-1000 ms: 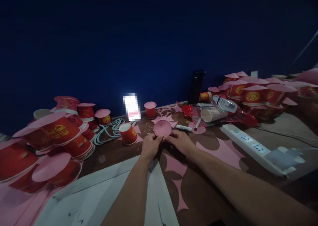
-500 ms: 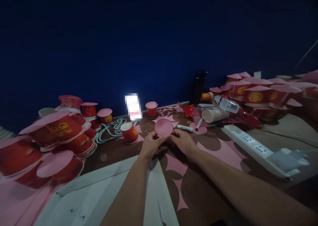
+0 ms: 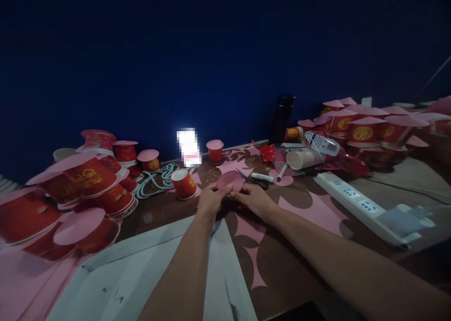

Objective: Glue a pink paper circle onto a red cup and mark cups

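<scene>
Between my two hands is a pink paper disc (image 3: 229,182), held by its near edge and tilted toward me. My left hand (image 3: 212,201) pinches it from the left, thumb on top. My right hand (image 3: 254,199) grips the right side the same way, and the thumbs nearly meet. Just beyond my right hand lie dark-handled scissors (image 3: 260,183) and a white marker (image 3: 262,177). A red paper cup (image 3: 184,183) with a gold print stands upright to the left of my left hand. Farther back is another red cup (image 3: 215,156) with a pink disc on top.
Stacked red cups with pink discs crowd the left (image 3: 92,177) and the right (image 3: 364,132). A power strip (image 3: 359,207), pink paper scraps (image 3: 313,213), a coiled cable (image 3: 155,182), a lit phone (image 3: 189,147), a dark bottle (image 3: 282,119) and a white board (image 3: 141,269) lie around.
The pink disc has tipped flatter and shifted slightly left and nearer the thumbs. My hands moved a little with it, and the scissors beside the right hand now show more.
</scene>
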Available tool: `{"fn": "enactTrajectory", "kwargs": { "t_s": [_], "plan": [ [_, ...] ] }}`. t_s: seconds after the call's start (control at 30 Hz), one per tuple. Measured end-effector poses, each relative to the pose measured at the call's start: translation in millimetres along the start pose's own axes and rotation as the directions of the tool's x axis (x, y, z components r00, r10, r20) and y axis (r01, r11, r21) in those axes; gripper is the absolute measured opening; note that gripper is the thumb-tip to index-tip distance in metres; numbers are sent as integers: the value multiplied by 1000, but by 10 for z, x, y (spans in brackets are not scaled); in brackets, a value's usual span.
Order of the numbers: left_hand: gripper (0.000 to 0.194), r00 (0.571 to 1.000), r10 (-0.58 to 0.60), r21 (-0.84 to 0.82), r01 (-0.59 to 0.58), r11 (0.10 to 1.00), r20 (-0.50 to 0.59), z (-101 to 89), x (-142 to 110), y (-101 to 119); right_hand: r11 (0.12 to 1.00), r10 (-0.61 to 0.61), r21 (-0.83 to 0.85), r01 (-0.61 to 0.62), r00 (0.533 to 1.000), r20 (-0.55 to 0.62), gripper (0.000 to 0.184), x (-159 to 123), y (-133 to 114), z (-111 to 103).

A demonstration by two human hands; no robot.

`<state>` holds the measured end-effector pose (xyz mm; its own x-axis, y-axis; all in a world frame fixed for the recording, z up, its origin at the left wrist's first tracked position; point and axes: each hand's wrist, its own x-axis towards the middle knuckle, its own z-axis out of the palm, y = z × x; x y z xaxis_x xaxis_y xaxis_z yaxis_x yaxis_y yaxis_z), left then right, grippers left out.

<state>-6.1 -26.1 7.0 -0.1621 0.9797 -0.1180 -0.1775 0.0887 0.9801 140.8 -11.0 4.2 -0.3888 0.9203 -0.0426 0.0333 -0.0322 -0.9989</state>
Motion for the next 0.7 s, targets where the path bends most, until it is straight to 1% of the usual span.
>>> {"fn": "enactTrajectory", "kwargs": {
  "t_s": [0.13, 0.3, 0.4, 0.5, 0.53, 0.57, 0.6, 0.63, 0.67, 0.7],
  "plan": [
    [41, 999, 21, -3, -21, 1000, 33, 7, -16, 19, 997, 5, 83, -2, 1000, -27, 30, 23, 59, 42],
    [48, 984, 50, -136, -27, 990, 169, 6, -44, 61, 994, 0, 105, 6, 998, -61, 29, 39, 103, 32],
    [49, 986, 43, -135, -21, 991, 162, 3, -45, 53, 995, 0, 98, 7, 997, -72, 27, 40, 115, 23],
    [43, 991, 16, -68, -7, 998, 135, 6, -35, 24, 998, 4, 55, -2, 999, -49, 26, 36, 119, 29],
    [41, 993, 27, -41, -22, 999, 118, 7, -32, 17, 999, -4, 45, 6, 999, -41, 26, 36, 114, 33],
    [38, 995, 60, -5, -60, 998, 86, 8, -31, 13, 999, -17, 47, 18, 999, -35, 26, 36, 105, 35],
    [34, 991, 125, 47, -127, 991, 39, 7, -32, 14, 998, -23, 56, 25, 999, -41, 27, 38, 92, 35],
    [30, 974, 224, 122, -221, 968, -11, 5, -35, 18, 997, -17, 73, 21, 998, -62, 31, 40, 74, 31],
    [24, 935, 350, 220, -331, 918, -51, 2, -40, 25, 995, 6, 97, 3, 996, -91, 35, 43, 52, 23],
    [17, 874, 482, 329, -437, 837, -65, -3, -47, 34, 991, 44, 135, -28, 992, -120, 37, 44, 25, 11]
  ]
}}
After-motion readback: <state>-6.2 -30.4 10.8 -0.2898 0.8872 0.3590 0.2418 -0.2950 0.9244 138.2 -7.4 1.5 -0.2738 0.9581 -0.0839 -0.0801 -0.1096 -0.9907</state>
